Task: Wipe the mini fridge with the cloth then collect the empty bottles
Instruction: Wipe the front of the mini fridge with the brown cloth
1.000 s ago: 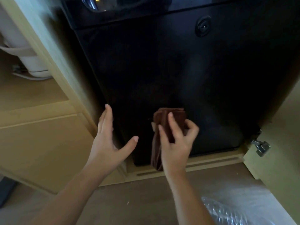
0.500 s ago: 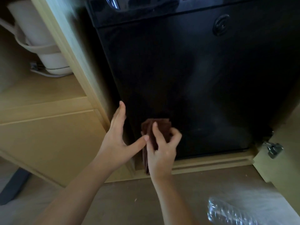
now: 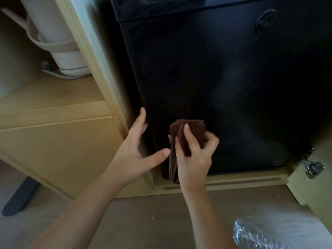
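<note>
Only one cam, head-worn & wide-angle. It's looking fwd & down at the black mini fridge door from close up. It's also taking in the wooden cabinet left of fridge and the floor in front of it.

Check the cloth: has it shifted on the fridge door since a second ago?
Yes. The cloth, gripped by the right hand, has slid left across the mini fridge door: farther from the round lock, nearer the door's left edge.

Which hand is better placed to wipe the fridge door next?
Likely the right hand: it grips the brown cloth in front of the lower mini fridge door. The left hand is open beside the door's left edge and holds nothing.
</note>
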Demonstrator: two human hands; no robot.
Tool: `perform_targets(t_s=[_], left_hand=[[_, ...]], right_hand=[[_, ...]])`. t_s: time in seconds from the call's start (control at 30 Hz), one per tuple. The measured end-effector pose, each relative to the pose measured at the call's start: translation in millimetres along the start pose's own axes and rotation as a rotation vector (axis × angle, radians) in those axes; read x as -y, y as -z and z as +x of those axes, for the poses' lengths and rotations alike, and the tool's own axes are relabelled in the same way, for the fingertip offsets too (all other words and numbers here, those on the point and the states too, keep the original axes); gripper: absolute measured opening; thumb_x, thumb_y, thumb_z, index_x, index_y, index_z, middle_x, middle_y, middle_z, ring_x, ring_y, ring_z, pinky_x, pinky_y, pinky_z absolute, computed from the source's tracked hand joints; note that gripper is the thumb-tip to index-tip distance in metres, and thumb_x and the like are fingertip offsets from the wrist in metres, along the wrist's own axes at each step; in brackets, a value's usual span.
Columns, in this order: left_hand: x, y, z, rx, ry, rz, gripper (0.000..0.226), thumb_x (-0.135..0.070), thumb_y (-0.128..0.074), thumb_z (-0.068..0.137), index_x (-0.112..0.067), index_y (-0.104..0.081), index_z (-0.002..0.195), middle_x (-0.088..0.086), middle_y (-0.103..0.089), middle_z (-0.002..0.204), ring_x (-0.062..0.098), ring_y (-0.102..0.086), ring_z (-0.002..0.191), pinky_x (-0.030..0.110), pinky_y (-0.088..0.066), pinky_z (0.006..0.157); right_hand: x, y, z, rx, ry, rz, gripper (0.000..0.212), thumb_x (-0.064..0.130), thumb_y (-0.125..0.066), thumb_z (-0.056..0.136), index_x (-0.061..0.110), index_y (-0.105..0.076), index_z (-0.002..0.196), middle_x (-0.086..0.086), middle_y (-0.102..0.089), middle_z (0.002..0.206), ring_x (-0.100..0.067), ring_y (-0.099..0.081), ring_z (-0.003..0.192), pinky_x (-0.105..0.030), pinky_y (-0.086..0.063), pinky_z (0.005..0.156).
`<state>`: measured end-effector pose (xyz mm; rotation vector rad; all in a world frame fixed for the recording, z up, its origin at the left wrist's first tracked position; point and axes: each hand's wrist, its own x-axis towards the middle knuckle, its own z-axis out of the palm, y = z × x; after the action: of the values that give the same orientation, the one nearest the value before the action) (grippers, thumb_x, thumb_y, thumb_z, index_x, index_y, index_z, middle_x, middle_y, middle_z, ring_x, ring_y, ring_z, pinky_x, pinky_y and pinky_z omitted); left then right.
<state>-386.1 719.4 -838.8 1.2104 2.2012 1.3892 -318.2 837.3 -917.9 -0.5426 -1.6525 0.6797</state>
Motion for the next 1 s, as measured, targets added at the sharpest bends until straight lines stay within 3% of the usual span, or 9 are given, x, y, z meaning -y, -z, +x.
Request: perform_targets(t_s=[0.07,0.23,0.4,0.53,0.6,0.7,0.8,1.0], left_hand=[[-1.5,0.2,-3.1,0.001,-0.01,-0.01,0.094,-0.064,-0.065,0.059,-0.059,-0.002,0.129,-0.048,-0.011,0.134,-0.013,-0.017,0.132,0.028,-0.02,0.11],[-2.9,6.7,-18.2,-0.042,-0.035,-0.004,0.092,-0.064,-0.064,0.063,-0.051,-0.006,0.134,-0.026,-0.019,0.147,-0.008,-0.022,0.133,0.033,-0.023,0.111],[3.2,25.1,-35.2,-0.086,-0.065,0.034,0.089,-0.054,-0.066,0.069,-0.036,-0.017,0.142,-0.022,-0.035,0.142,-0.002,-0.035,0.13,0.032,-0.03,0.107],[8.5,37.3,-45.3,-0.111,-0.042,0.015,0.08,-0.048,-0.063,0.071,-0.033,-0.025,0.14,-0.02,-0.044,0.136,0.0,-0.042,0.125,0.031,-0.034,0.104],[10.2,41.0,-49.8,-0.105,-0.029,0.0,0.075,-0.047,-0.062,0.071,-0.035,-0.029,0.138,-0.02,-0.047,0.135,0.0,-0.043,0.124,0.032,-0.035,0.103],[12.2,44.2,-54.5,-0.106,-0.025,-0.009,0.072,-0.045,-0.061,0.072,-0.035,-0.032,0.137,-0.022,-0.048,0.133,-0.001,-0.044,0.123,0.031,-0.036,0.102],[12.8,45.6,-55.1,-0.111,-0.026,-0.004,0.07,-0.044,-0.059,0.072,-0.033,-0.033,0.137,-0.021,-0.049,0.133,-0.001,-0.045,0.122,0.031,-0.037,0.102],[14.0,42.0,-50.5,-0.112,-0.021,-0.004,0.064,-0.039,-0.06,0.074,-0.033,-0.037,0.134,-0.02,-0.05,0.131,-0.001,-0.047,0.12,0.033,-0.039,0.101]], right_hand=[[-5.5,-0.9,-17.6,0.058,-0.024,-0.01,0.038,0.01,-0.073,0.075,0.006,-0.065,0.111,-0.022,-0.049,0.105,-0.013,-0.053,0.092,-0.018,-0.05,0.082],[10.0,-6.6,-16.3,0.049,-0.07,0.053,0.038,0.01,-0.073,0.076,0.008,-0.064,0.113,-0.018,-0.046,0.107,-0.005,-0.048,0.093,-0.004,-0.041,0.084],[41.2,-30.5,5.5,-0.008,-0.011,0.09,0.035,0.026,-0.062,0.084,0.014,-0.062,0.116,-0.012,-0.044,0.11,-0.009,-0.051,0.092,-0.014,-0.048,0.079],[21.4,-37.1,-34.8,0.1,-0.009,-0.018,0.034,0.014,-0.073,0.076,0.011,-0.067,0.11,-0.019,-0.05,0.105,-0.021,-0.059,0.086,-0.026,-0.055,0.072],[6.2,-36.4,-62.3,0.165,-0.082,-0.027,0.036,0.007,-0.077,0.071,0.011,-0.069,0.106,-0.018,-0.051,0.103,-0.019,-0.06,0.084,-0.029,-0.057,0.068],[1.5,-35.5,-78.9,0.169,-0.222,0.044,0.037,0.003,-0.076,0.071,0.011,-0.068,0.106,-0.015,-0.047,0.103,-0.005,-0.051,0.082,-0.015,-0.052,0.076],[14.6,-39.4,-61.7,0.1,-0.153,0.067,0.035,0.005,-0.074,0.074,0.008,-0.067,0.108,-0.017,-0.046,0.103,-0.002,-0.046,0.087,-0.001,-0.039,0.082],[40.7,-52.2,-19.9,0.012,-0.026,0.063,0.032,0.017,-0.069,0.079,0.016,-0.066,0.111,-0.014,-0.046,0.106,-0.012,-0.053,0.083,-0.016,-0.05,0.071]])
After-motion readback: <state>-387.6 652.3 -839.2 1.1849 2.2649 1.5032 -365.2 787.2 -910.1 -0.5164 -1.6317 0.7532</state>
